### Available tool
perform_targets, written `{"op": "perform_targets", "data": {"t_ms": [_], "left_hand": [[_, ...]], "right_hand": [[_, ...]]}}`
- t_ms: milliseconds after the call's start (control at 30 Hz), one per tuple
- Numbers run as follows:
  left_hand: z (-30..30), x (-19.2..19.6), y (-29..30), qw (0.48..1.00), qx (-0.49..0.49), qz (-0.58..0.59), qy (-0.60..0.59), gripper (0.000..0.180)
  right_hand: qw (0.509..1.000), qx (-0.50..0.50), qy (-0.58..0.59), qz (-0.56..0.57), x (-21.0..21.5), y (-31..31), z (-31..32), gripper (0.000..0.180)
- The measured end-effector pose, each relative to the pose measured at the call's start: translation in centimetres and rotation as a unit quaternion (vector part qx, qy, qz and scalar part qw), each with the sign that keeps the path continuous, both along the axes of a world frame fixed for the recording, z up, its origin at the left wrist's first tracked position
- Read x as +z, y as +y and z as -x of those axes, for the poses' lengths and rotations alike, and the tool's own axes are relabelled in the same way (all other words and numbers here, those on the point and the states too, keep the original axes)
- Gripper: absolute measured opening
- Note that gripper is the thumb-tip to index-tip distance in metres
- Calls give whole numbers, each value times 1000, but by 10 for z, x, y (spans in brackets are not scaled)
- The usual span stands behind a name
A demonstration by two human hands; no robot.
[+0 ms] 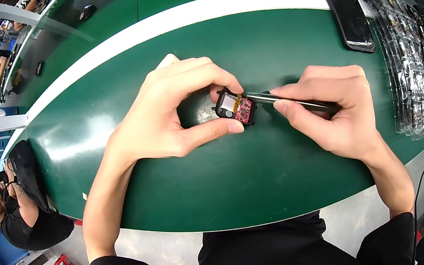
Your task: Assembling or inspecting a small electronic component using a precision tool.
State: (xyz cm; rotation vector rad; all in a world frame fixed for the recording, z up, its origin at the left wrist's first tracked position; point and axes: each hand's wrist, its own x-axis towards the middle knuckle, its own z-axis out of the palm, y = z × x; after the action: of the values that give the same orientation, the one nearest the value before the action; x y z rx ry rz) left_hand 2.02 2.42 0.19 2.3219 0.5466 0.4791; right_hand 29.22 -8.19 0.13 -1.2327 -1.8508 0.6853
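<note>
My left hand (176, 110) grips a small black device housing (218, 110) by its edges, between the thumb below and the fingers above. Inside the housing sit a red circuit board (244, 110), a silver-grey block and a strip of amber tape. In my right hand (334, 103) is a pair of dark tweezers (301, 103), pinched between thumb and forefinger. Their tips reach the housing's upper right edge; whether they touch it I cannot tell. Both hands are just above the green table (204, 188).
To the right lie a black phone-like slab (348, 13) and stacked clear plastic trays (412, 58) full of small parts. A white strip (194, 12) crosses the table's far side, with small dark devices (87, 12) beyond. A cable (421, 178) hangs at right. People sit at left.
</note>
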Motion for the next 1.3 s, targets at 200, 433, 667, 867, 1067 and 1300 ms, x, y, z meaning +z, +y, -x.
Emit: {"op": "perform_targets", "data": {"t_ms": [200,433,667,867,1067,1300], "left_hand": [[-1,-8,-5,998,-2,-60,-26,53],[2,4,-8,1000,29,8,8,77],[-4,14,3,996,-13,88,10,78],[-41,22,57,994,103,-32,18,40],[-81,-6,134,942,183,-281,28,45],[-92,-17,150,976,142,-164,25,49]], "right_hand": [[979,-78,167,87,-8,-1,8,16],[1000,4,-22,6,-4,0,22,40],[995,-11,-93,-20,3,-9,10,40],[980,-161,-105,-58,43,-29,-68,39],[864,-456,-195,-91,59,-57,-243,36],[860,-488,-146,-35,42,-77,-305,39]]}}
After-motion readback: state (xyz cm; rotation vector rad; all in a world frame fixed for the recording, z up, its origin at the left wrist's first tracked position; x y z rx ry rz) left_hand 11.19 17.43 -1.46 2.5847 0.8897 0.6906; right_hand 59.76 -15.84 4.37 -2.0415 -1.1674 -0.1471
